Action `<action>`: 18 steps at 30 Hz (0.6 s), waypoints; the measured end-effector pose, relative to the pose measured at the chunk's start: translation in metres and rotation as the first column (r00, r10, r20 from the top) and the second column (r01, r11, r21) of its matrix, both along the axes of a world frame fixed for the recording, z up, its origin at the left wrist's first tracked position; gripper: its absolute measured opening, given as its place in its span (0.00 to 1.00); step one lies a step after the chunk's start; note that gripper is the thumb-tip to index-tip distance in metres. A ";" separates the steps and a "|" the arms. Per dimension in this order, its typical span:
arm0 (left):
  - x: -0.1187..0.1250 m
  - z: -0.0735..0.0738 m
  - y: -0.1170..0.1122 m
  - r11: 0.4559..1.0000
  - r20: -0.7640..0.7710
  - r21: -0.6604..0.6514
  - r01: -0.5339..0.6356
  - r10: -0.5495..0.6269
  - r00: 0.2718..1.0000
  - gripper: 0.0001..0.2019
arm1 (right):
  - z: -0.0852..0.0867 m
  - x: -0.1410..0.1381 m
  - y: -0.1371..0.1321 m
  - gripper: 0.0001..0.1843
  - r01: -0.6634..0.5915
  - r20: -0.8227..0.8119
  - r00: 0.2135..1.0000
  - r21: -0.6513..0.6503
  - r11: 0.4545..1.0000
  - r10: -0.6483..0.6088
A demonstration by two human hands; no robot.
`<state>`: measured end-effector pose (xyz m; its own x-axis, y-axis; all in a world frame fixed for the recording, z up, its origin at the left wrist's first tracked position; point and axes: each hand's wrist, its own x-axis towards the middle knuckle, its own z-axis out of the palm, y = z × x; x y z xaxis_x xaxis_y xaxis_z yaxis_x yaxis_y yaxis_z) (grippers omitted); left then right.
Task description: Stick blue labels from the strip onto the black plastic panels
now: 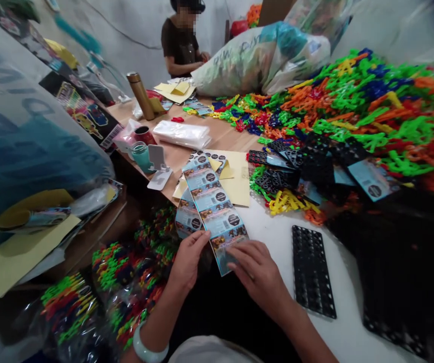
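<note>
head view: seated at the near edge of the worktop (277,237), looking down at both hands.
block heap: loose coloured plastic pieces (371,106) are piled over the far right of the worktop, well apart from the hands.
black plate: a studded baseplate (311,269) lies flat just right of the right hand, not touched.
label strip: a strip of printed labels (217,206) runs from the yellow backing sheets (239,186) mid-worktop down over the near edge; its near end is at the hands.
left hand: left hand (188,259) is pinched on the strip's left edge, thumb on top.
right hand: right hand (256,272) is laid flat on the near end, fingers spread, nothing enclosed.
technique: judged best done with the strip held taut and flat, then peeled from a corner so one label is lifted cleanly.
</note>
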<state>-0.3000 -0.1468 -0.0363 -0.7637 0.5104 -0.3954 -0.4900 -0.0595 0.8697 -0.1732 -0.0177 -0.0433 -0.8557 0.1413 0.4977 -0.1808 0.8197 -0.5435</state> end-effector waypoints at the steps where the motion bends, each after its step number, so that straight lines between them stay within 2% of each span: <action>1: 0.002 0.001 0.000 0.999 -0.030 -0.009 0.034 -0.034 0.999 0.14 | 0.002 -0.006 0.002 0.15 0.011 -0.019 1.000 -0.055 0.998 -0.012; 4: 0.007 0.005 0.000 0.991 -0.121 -0.065 0.113 -0.120 0.985 0.13 | 0.007 -0.023 0.009 0.11 -0.026 -0.019 1.000 -0.126 0.992 0.024; 8: 0.009 0.012 0.003 0.977 -0.234 -0.167 0.130 -0.168 0.958 0.14 | 0.006 -0.035 0.014 0.09 -0.075 0.008 0.997 -0.130 0.989 0.077; 14: 0.011 0.016 0.013 0.976 -0.209 -0.211 0.048 -0.093 0.973 0.16 | 0.003 -0.033 0.014 0.05 -0.065 -0.043 0.997 0.007 0.998 0.065; 18: 0.012 0.017 0.019 0.976 -0.200 -0.219 0.010 -0.055 0.978 0.16 | 0.002 -0.030 0.012 0.07 -0.040 -0.061 0.997 0.010 0.999 0.041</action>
<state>-0.2885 -0.1280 -0.0193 -0.8239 0.4560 -0.3366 -0.2996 0.1537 0.9416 -0.2032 -0.0055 -0.0410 -0.8286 0.1023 0.5504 -0.2467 0.8158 -0.5230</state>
